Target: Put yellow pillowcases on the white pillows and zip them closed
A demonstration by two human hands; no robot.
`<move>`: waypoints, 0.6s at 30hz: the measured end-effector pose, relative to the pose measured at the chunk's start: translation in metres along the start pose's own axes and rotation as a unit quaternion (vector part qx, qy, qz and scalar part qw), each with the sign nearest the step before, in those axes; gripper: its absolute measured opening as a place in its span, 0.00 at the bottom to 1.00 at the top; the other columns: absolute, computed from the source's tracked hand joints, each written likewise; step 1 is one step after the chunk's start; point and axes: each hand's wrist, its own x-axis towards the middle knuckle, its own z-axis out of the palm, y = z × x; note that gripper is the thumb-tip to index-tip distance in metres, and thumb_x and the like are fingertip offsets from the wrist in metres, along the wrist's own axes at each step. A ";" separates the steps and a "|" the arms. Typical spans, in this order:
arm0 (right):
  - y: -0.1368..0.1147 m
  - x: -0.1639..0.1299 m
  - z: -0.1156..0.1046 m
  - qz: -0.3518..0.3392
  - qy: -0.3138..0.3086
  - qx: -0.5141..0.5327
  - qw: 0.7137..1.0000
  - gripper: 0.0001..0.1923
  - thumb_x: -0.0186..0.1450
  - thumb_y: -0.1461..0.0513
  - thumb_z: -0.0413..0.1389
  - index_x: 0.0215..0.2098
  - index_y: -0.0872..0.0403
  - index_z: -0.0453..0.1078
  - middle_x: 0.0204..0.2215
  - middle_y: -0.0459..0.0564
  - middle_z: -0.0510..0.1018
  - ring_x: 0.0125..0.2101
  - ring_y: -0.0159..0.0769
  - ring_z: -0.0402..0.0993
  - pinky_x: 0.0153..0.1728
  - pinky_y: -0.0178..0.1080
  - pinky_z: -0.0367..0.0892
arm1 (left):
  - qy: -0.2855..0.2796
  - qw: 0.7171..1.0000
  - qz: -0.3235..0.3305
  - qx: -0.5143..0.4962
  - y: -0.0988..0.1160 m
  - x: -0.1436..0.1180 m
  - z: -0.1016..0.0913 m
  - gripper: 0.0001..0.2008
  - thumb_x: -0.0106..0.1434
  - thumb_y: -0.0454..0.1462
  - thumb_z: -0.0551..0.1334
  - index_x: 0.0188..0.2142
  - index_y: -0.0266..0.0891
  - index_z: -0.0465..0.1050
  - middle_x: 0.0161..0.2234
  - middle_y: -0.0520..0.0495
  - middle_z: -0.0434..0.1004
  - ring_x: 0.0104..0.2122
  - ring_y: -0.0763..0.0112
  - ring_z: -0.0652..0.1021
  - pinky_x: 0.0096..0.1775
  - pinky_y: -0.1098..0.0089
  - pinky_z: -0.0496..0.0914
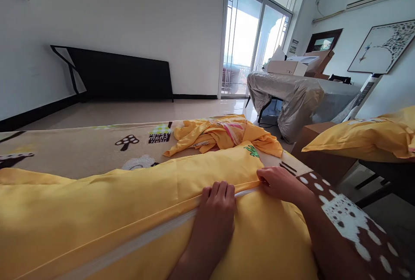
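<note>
Centrally, both forearms reach forward over the yellow pillow (129, 202), which lies across the near edge of the patterned bed sheet (81, 150) and serves as the landmark. Left hand (215, 211): palm down, wrist straight, fingers curled over the pillow's open edge beside the white zipper strip (136, 243); it presses flat rather than pinching. Right hand (279, 182): at the pillow's far right corner, fingers drawn together, gripping the fabric edge where the zipper line ends; whether a zipper pull lies between the fingertips cannot be told. The two hands sit near each other along the same seam.

Count: two hands; one pillow under them; one crumpled yellow cloth (223, 135) just beyond the pillow on the sheet; one further yellow cushion (363, 139) well to the right of the pillow, off the bed. Beyond the pillow, to the right, stands one covered table (298, 94) bearing cardboard boxes (287, 67); one dark panel (119, 77) leans against the wall beyond the pillow, to the left.
</note>
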 end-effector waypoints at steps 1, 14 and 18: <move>0.000 0.001 0.001 0.007 0.002 0.000 1.000 0.04 0.55 0.68 0.48 0.26 0.54 0.61 0.25 0.46 0.71 0.25 0.29 0.62 0.25 0.35 0.44 | 0.000 1.000 0.000 0.001 0.000 0.000 0.000 0.11 0.63 0.27 0.49 0.35 0.38 0.68 0.34 0.45 0.70 0.37 0.61 0.69 0.39 0.61 0.60; -0.007 -0.003 -0.008 -0.089 0.046 0.095 0.990 0.11 0.55 0.71 0.47 0.34 0.53 0.64 0.38 0.48 0.70 0.36 0.32 0.65 0.34 0.33 0.55 | 0.113 0.993 -0.031 0.002 0.003 -0.001 -0.009 0.13 0.63 0.31 0.51 0.47 0.36 0.67 0.45 0.41 0.71 0.44 0.61 0.70 0.44 0.60 0.59; -0.011 -0.004 -0.004 -0.196 0.008 0.182 0.964 0.09 0.53 0.71 0.49 0.31 0.54 0.63 0.32 0.45 0.69 0.32 0.29 0.63 0.33 0.30 0.58 | 0.019 0.998 -0.039 0.037 0.006 -0.002 -0.027 0.11 0.61 0.30 0.52 0.39 0.37 0.71 0.36 0.44 0.73 0.40 0.60 0.72 0.42 0.58 0.61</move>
